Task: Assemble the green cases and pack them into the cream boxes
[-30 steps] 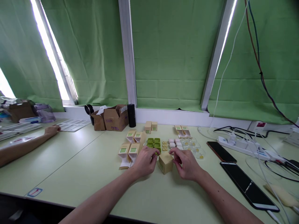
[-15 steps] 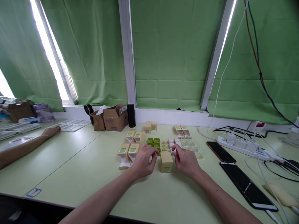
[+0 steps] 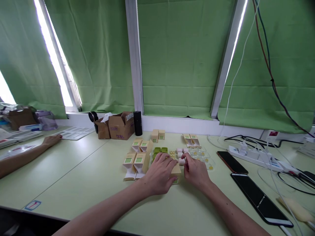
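My left hand (image 3: 159,175) lies over a small tan carton (image 3: 176,171) with a green label, fingers curled round its top. To the right of that carton, my right hand (image 3: 195,171) has its fingers bent beside several small white and pink blocks (image 3: 181,154). Just beyond my left hand lie green square cups (image 3: 160,150). Open tan cartons (image 3: 134,161) with green labels lie to the left. Clear blister shells with yellow dots (image 3: 205,156) sit past my right hand.
Another person's arm and hand (image 3: 49,141) rest on the table at far left beside white trays (image 3: 73,132). Brown cardboard boxes (image 3: 120,125) and a black cylinder (image 3: 137,123) stand by the window sill. Two phones (image 3: 258,193), a power strip (image 3: 248,153) and cables lie at right.
The tan carton was set upright with its label facing me, then my left hand moved onto it. My right hand drew in close to the carton's right side.
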`<state>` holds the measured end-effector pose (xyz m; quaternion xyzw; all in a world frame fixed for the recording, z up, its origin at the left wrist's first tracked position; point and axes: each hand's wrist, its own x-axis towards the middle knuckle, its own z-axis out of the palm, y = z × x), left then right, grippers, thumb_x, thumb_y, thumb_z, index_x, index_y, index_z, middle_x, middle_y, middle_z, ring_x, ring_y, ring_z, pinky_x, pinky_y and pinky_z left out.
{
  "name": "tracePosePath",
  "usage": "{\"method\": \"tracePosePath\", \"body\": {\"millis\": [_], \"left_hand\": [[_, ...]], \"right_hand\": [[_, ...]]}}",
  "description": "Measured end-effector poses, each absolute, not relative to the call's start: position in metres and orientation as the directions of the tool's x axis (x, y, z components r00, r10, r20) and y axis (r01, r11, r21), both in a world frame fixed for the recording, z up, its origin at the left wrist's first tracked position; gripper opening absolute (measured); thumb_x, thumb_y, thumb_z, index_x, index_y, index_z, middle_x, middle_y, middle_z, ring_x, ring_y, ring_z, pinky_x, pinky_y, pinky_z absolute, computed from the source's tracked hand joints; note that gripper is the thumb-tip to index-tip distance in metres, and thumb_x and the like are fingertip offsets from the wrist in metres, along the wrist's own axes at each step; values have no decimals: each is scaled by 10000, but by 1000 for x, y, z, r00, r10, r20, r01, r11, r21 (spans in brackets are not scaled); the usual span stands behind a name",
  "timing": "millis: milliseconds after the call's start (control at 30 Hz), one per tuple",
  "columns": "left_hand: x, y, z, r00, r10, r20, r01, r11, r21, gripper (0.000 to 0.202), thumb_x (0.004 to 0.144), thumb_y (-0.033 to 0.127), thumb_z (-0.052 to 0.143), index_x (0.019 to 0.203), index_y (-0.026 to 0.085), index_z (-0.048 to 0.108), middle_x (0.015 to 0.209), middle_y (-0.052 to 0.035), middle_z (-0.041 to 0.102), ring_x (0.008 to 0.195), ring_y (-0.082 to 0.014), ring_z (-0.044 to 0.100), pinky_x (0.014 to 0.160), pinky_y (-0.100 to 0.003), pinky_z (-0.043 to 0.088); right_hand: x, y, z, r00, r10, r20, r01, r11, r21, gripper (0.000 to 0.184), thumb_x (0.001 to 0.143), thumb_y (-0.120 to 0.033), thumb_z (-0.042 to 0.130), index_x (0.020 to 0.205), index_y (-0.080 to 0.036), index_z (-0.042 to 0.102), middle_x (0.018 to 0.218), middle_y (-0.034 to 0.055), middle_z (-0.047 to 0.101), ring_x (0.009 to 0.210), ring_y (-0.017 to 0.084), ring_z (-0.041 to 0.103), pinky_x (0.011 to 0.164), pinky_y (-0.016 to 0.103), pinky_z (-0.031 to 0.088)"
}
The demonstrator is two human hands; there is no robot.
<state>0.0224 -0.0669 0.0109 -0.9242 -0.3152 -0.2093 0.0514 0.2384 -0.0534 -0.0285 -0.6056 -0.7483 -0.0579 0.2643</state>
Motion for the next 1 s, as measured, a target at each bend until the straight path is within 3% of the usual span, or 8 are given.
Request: {"method": "tracePosePath", "body": {"millis": [133, 333, 533, 733, 1000], "left_hand": [[30, -67, 16, 718, 609, 338, 645, -764, 7, 403, 930, 373, 676, 1274, 197, 562, 1227, -125, 690, 1231, -360, 530, 1118, -538, 390], [36, -60, 42, 701, 695, 162, 700, -713, 32, 461, 830, 277, 726, 1254, 163, 585, 1128, -137, 696, 1138, -344, 578, 1036, -472, 469], [28, -7, 81, 593, 760, 267, 753, -641, 149, 560, 874, 288, 691, 1404, 206, 530, 1298, -125, 681, 1244, -317, 598, 1044, -407, 498], [26, 71, 95, 525, 785, 329, 832, -555, -6, 556, 853, 251, 691, 1390, 189, 557, 1325, -126, 688, 1273, -327, 570, 1070, -428, 470], [32, 128, 51, 460, 854, 244, 887, -453, -90, 511, 815, 188, 669, 1321, 185, 599, 1234, -150, 724, 1236, -355, 581, 1049, -471, 453]], "right_hand": [[239, -52, -30, -121, 875, 468, 938, 256, -235, 391, 834, -70, 574, 1187, -237, 580, 761, -15, 740, 634, 189, 644, 579, 288, 177], [240, -51, -32, -121, 869, 480, 927, 272, -259, 376, 845, -69, 566, 1179, -241, 582, 752, -19, 747, 647, 192, 657, 576, 289, 177], [240, -51, -31, -116, 857, 502, 924, 278, -261, 370, 858, -73, 565, 1192, -232, 574, 771, -18, 745, 624, 188, 648, 576, 288, 174], [236, -53, -33, -127, 863, 489, 928, 278, -250, 374, 867, -86, 577, 1208, -239, 568, 754, -21, 728, 618, 188, 640, 579, 284, 184], [232, -55, -37, -169, 872, 459, 907, 320, -274, 345, 875, -82, 570, 1177, -247, 566, 771, -9, 729, 664, 199, 662, 578, 295, 176]]}}
